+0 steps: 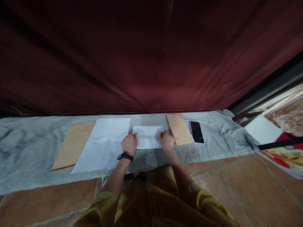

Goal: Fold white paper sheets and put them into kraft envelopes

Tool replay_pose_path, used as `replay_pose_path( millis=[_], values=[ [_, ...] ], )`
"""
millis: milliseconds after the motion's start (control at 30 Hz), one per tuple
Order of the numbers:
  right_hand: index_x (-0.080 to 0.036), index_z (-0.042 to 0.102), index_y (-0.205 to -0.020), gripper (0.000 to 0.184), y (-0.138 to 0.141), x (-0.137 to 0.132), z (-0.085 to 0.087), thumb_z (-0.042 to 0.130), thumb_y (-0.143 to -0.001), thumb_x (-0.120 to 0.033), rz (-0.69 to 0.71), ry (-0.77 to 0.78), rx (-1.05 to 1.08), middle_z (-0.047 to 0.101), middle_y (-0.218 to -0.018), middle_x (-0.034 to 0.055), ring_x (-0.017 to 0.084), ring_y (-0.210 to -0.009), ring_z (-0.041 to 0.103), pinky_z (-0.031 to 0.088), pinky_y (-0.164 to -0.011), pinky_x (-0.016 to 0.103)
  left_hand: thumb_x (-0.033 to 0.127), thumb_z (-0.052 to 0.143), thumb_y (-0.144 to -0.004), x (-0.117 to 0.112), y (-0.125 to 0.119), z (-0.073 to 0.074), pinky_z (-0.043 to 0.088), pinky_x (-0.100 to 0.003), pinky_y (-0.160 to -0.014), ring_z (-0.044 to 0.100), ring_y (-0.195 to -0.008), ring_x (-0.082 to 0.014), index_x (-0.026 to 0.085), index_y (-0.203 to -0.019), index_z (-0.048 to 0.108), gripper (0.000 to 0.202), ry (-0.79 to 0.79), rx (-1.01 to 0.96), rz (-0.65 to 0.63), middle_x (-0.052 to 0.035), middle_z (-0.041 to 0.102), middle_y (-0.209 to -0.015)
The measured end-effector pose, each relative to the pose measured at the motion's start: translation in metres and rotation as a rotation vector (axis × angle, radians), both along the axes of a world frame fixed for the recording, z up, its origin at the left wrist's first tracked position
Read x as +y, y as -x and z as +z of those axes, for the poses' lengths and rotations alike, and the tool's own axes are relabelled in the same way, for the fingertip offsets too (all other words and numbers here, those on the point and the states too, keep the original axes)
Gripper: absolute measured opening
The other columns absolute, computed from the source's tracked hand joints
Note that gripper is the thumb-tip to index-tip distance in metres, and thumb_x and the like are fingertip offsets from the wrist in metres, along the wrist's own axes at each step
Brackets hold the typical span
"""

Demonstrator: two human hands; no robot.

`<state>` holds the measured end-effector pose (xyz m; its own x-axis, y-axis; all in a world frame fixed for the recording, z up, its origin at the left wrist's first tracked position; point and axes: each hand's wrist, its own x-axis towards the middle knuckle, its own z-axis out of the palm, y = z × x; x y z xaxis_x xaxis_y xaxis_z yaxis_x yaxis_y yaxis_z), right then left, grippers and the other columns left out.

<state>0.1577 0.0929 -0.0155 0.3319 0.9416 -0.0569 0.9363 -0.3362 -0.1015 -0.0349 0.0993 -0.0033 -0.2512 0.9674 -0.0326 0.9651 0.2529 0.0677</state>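
Note:
A folded sheet of white paper lies on the grey cloth in front of me. My left hand is closed at its left edge, thumb on top and fingers curled in. At the opposite edge my right hand pinches the same sheet, its fingertips partly hidden. Left of my left hand rest larger white sheets with a crease across the middle. They partly cover brown envelopes. Just right of my right hand sits a small stack of brown envelopes.
A phone with a dark screen lies beside the right-hand envelopes. The grey cloth runs along a dark red hanging. Tiled floor is on my side. At the far right are a dark bar and a colourful printed sheet.

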Motion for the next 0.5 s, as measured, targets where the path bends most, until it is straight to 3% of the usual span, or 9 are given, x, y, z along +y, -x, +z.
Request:
replay_pose_path(
  millis=[500],
  values=[
    [-0.010,0.064,-0.114,0.033,-0.0002,0.0006,-0.0001,0.040,-0.105,-0.031,0.005,-0.021,0.013,0.075,-0.083,0.0161,0.024,-0.082,0.076,0.056,-0.072,0.030,0.042,0.030,-0.104,0.0008,-0.0013,0.0024,0.052,-0.036,-0.074,0.073,-0.092,-0.0311,0.007,-0.119,0.058,0.047,0.019,-0.012,-0.001,-0.0203,0.073,-0.095]
  ],
)
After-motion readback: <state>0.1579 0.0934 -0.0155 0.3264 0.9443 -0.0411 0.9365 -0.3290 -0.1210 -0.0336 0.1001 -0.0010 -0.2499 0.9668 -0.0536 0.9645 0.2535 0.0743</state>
